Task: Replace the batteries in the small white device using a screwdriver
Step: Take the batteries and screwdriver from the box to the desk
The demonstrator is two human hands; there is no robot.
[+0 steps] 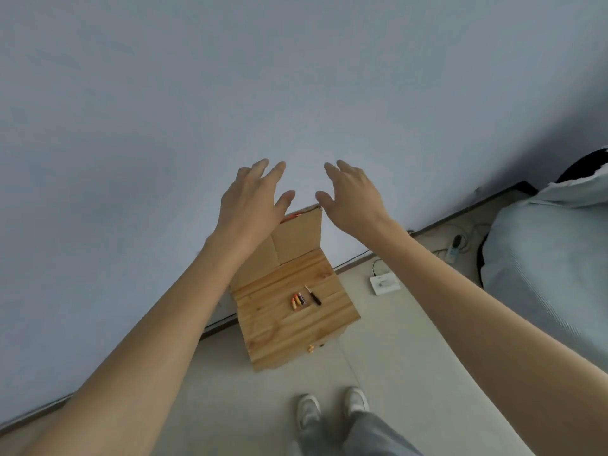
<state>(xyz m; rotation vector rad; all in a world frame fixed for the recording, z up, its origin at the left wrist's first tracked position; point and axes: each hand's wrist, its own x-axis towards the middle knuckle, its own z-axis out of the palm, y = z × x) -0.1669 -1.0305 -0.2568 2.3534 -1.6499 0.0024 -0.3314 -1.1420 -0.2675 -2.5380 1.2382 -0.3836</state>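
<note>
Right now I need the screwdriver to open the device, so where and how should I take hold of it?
Probably by the black handle, the thicker end nearer you, pinched from above with the right hand. The screwdriver lies flat on the wooden table with its thin shaft pointing toward the wall. The batteries lie close on its left, so its right side is freer.
</note>
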